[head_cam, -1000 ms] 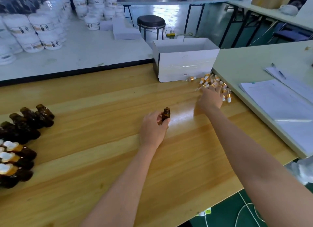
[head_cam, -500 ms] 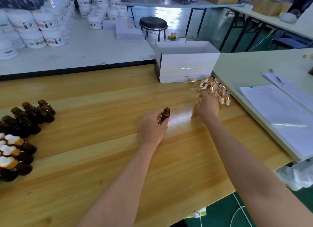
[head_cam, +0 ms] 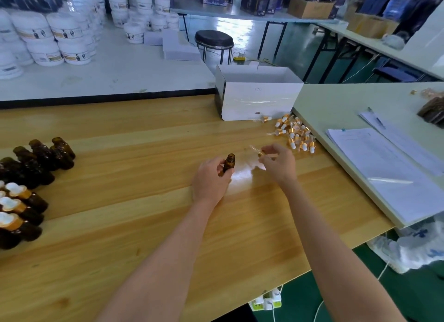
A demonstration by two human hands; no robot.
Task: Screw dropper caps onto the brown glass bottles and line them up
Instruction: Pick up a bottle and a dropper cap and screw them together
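My left hand (head_cam: 211, 182) grips a small open brown glass bottle (head_cam: 229, 163) upright on the wooden table (head_cam: 134, 225). Just right of it, my right hand (head_cam: 280, 164) pinches a dropper cap (head_cam: 258, 151) with a gold collar; its clear glass tube points left toward the bottle's mouth. A pile of loose dropper caps (head_cam: 296, 134) lies behind my right hand. At the far left stand several uncapped brown bottles (head_cam: 40, 158), and in front of them capped bottles (head_cam: 16, 208) with white bulbs.
An open white cardboard box (head_cam: 259, 95) stands behind the cap pile. A pale side table (head_cam: 336, 105) on the right holds stacked papers (head_cam: 389, 168) and a pen. White tubs (head_cam: 55, 40) crowd the grey table behind. A black stool (head_cam: 213, 41) stands beyond.
My right hand has drawn back from the cap pile toward the bottle, now carrying one dropper cap. My left hand has kept the bottle in place.
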